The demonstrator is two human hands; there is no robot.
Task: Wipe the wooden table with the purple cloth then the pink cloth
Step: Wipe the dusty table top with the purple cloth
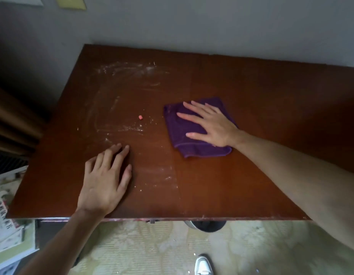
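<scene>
The far right corner of the wooden worktop (251, 80) runs out of frame, and a dark round object (205, 226) under its near edge is mostly hidden, so it cannot be identified. Print on the stacked papers (5, 225) left of the worktop is too blurred to read. A white shoe (203, 265) is cut off at the bottom.

The purple cloth (192, 139), folded, lies right of the worktop's centre; the right hand (210, 126) presses flat on it with fingers straight and spread. The left hand (104, 179) rests on bare wood nearer the front edge, fingers relaxed, holding nothing.

White dusty smears (122, 72) streak the worktop's left half, with a small pink bit (140, 117) left of the cloth. Grey wall behind, pale patterned floor (152, 247) below.
</scene>
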